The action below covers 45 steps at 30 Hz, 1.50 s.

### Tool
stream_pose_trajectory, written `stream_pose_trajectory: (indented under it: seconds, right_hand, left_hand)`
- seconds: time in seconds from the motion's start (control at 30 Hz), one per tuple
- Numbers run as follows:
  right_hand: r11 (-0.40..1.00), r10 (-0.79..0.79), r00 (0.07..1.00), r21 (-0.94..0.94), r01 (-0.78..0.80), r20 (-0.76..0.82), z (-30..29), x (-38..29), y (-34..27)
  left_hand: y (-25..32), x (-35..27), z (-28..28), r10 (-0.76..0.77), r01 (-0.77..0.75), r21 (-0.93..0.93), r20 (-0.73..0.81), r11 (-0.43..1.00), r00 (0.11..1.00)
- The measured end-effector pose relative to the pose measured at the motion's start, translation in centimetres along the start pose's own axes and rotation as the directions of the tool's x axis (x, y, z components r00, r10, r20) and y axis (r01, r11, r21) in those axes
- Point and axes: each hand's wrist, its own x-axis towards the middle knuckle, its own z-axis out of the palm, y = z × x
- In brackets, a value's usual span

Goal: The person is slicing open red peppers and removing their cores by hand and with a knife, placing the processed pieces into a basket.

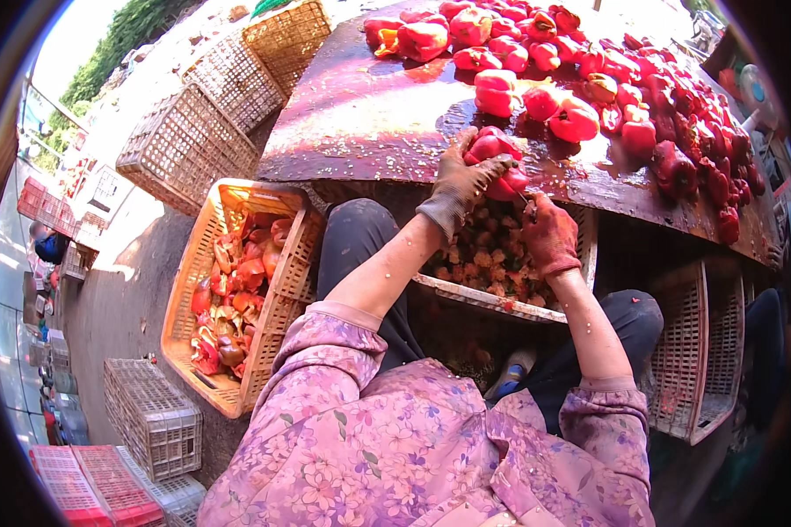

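Observation:
My left hand (460,181), in a soiled work glove, grips a red bell pepper (491,146) at the near edge of the wooden table (343,132). My right hand (551,236), in a red-stained glove, is closed around a small thin tool (523,197) whose tip meets the pepper's lower side. The fingers hide most of this tool; it may be a knife. Below both hands, between my knees, a pale plastic crate (481,296) holds many pepper cores (491,253) with seeds. Loose seeds stick to the tabletop and to my forearms.
A large heap of red bell peppers (672,99) covers the table's far and right parts. On my left stands an orange crate (194,329) with damaged pepper pieces (237,270). Other plastic crates (188,145) stand at left, and another crate (689,349) is by my right knee.

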Motion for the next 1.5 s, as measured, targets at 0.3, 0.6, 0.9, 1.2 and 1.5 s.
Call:
stream_pose_trajectory:
  seconds: [0.3, 0.6, 0.9, 1.2, 1.5]
  right_hand:
    - [0.931, -0.357, 0.898, -0.021, 0.364, -0.258, -2.3, -1.5, 4.6]
    - [0.979, -0.006, 0.987, 0.198, 0.037, -0.158, -3.2, -0.9, 9.2]
    - [0.639, -0.494, 0.86, 0.62, 0.456, -0.124, -6.0, -3.7, 0.4]
    - [0.663, -0.395, 0.907, 0.638, 0.392, -0.148, -6.7, -4.5, 1.3]
    - [0.61, -0.326, 0.945, 0.756, 0.237, -0.034, -7.9, -4.9, 0.3]
  left_hand:
    - [3.7, -5.5, 0.3, -0.159, 0.437, -0.345, 0.604, 0.831, 0.781]
    - [3.5, -8.9, 0.2, -0.309, 0.649, -0.388, 0.647, 0.655, 0.697]
    - [-0.5, -7.6, 1.4, -0.355, 0.696, -0.498, 0.615, 0.516, 0.704]
    - [0.9, -7.8, 1.5, -0.247, 0.512, -0.366, 0.572, 0.777, 0.782]
    - [2.2, -6.1, 0.0, -0.016, 0.035, -0.033, 0.446, 0.999, 0.895]
